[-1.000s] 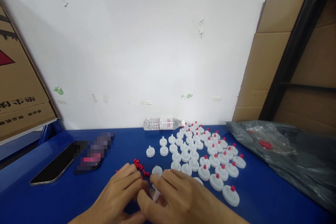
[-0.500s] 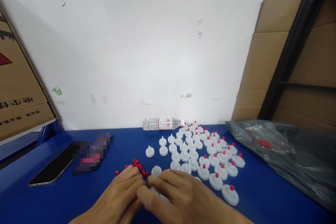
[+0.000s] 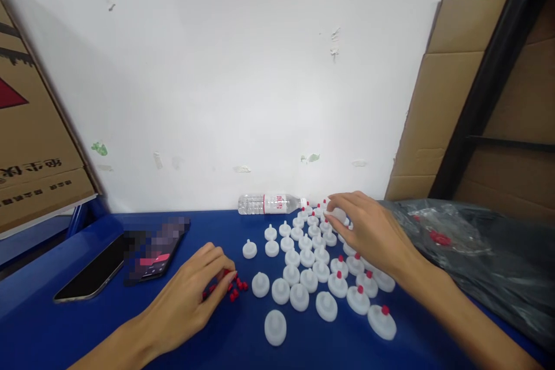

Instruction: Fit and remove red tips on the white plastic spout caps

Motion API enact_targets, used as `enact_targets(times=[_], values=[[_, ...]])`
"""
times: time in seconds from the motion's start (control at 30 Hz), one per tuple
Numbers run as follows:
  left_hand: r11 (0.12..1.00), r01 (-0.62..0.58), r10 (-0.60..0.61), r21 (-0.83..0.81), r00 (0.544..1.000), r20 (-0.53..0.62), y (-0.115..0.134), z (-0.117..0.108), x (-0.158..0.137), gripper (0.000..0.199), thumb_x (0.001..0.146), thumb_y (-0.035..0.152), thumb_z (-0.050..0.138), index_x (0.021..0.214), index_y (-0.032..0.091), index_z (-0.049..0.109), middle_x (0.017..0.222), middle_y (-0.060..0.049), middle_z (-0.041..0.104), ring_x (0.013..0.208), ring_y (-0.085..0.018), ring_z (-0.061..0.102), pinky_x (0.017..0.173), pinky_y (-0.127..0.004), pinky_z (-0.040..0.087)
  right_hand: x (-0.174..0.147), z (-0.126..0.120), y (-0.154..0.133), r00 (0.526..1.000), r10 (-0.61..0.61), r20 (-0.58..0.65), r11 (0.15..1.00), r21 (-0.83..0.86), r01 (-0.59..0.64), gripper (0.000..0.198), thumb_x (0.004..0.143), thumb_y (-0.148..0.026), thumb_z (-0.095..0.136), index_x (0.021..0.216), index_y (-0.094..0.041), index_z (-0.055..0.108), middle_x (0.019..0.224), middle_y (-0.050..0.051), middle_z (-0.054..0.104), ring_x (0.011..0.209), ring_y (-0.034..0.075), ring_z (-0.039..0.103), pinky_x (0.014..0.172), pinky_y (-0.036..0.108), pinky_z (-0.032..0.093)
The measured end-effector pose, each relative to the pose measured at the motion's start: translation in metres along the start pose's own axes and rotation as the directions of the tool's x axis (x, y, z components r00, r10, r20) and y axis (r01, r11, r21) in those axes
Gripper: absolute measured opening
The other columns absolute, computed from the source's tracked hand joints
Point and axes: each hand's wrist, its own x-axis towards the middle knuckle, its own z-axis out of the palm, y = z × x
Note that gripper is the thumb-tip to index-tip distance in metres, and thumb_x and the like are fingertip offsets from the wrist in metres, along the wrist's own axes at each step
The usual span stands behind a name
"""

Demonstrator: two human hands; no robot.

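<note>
Many white plastic caps [image 3: 321, 254] stand on a blue table [image 3: 225, 347]. Those on the right, like the near one [image 3: 381, 321], carry a small red plug on top; those on the left and front, like one [image 3: 275, 327], are plain. My right hand [image 3: 368, 234] reaches over the far caps, and its fingertips pinch a white cap [image 3: 338, 215]. My left hand [image 3: 191, 295] lies on the table with bent fingers. Its fingertips touch a little pile of loose red plugs [image 3: 235, 289], and whether they hold one is hidden.
A clear water bottle [image 3: 271, 204] lies along the white wall behind the caps. Two phones [image 3: 91, 274] [image 3: 156, 250] lie at the left. A black plastic bag [image 3: 477, 254] covers the right side. Cardboard boxes [image 3: 34, 144] [image 3: 437, 98] and a black metal frame [image 3: 485, 81] flank the table.
My hands were together over one cap at the front. They have parted: the right reached out to the far caps, the left moved onto the red plugs. Plain caps they covered now show.
</note>
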Motion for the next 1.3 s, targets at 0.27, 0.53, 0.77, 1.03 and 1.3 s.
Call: enact_targets(times=[0.27,0.53,0.77,1.03,1.3], values=[[0.998,0.007,-0.008,-0.056,1.0,-0.023,0.003,0.005,-0.002,0.025,0.106,0.028,0.041,0.103,0.023,0.065,0.09,-0.003,0.063,0.084,-0.021,0.054,0.079,-0.034,0.046,0.001,0.001,0.005,0.963,0.046,0.267,0.997,-0.074,-0.027,0.018,0.096,-0.025,0.058,0.083,-0.022,0.069,0.077,0.003,0.071,0.076,0.024,0.065,0.081,0.041,0.042],[0.998,-0.055,0.054,-0.024,0.997,-0.048,-0.001,0.006,-0.002,0.019,0.105,0.024,0.048,0.11,0.024,0.066,0.094,-0.003,0.068,0.088,-0.02,0.058,0.081,-0.033,0.048,-0.004,0.011,0.007,0.913,0.051,0.405,0.998,-0.04,-0.038,0.017,0.09,-0.021,0.064,0.077,-0.022,0.074,0.069,0.001,0.074,0.069,0.021,0.069,0.071,0.033,0.041],[0.997,-0.07,0.069,-0.026,0.997,-0.037,0.003,0.004,0.0,0.023,0.105,0.025,0.048,0.1,0.022,0.07,0.089,-0.005,0.067,0.084,-0.02,0.055,0.072,-0.031,0.049,-0.002,0.004,0.005,0.904,0.054,0.425,0.998,0.003,-0.062,0.018,0.093,-0.026,0.063,0.081,-0.022,0.076,0.072,0.004,0.076,0.072,0.024,0.071,0.071,0.033,0.045],[0.999,-0.045,0.047,-0.025,0.997,0.064,0.007,0.0,0.0,0.023,0.105,0.023,0.046,0.106,0.022,0.068,0.099,-0.006,0.066,0.088,-0.02,0.057,0.076,-0.031,0.051,0.002,-0.023,0.019,0.805,0.045,0.592,0.906,0.316,-0.283,0.021,0.091,-0.044,0.065,0.089,-0.028,0.079,0.072,0.0,0.075,0.062,0.018,0.069,0.055,0.025,0.047],[0.999,-0.02,0.02,-0.045,1.0,0.001,0.007,0.004,0.0,0.027,0.106,0.026,0.042,0.102,0.023,0.068,0.094,-0.005,0.066,0.087,-0.022,0.055,0.077,-0.034,0.048,-0.009,-0.007,0.02,0.726,-0.017,0.687,0.904,0.322,-0.283,0.002,0.08,-0.026,0.075,0.078,-0.026,0.077,0.073,-0.002,0.075,0.065,0.017,0.068,0.056,0.023,0.042]])
